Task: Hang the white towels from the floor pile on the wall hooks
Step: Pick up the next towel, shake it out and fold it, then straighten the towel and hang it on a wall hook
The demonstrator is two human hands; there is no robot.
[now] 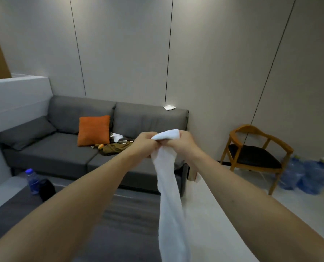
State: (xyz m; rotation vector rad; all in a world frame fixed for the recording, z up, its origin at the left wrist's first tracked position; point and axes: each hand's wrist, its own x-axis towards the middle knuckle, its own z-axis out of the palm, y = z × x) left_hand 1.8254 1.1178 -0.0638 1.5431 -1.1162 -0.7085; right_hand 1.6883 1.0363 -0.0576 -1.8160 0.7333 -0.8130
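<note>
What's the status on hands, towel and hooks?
Left hand and right hand both grip white towel at its top. Towel hangs free. No wall hooks in view.

No legible text, seemingly.

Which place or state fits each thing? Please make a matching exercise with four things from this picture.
Things:
1. white towel
2. orange cushion
3. wooden chair
4. water bottle with a blue cap

Places or states:
A. stands right of the sofa, near the wall
B. hangs down, gripped at the top by the left hand and right hand
C. stands at the lower left
D. leans on the sofa's backrest

Pairs: 1-B, 2-D, 3-A, 4-C
</note>
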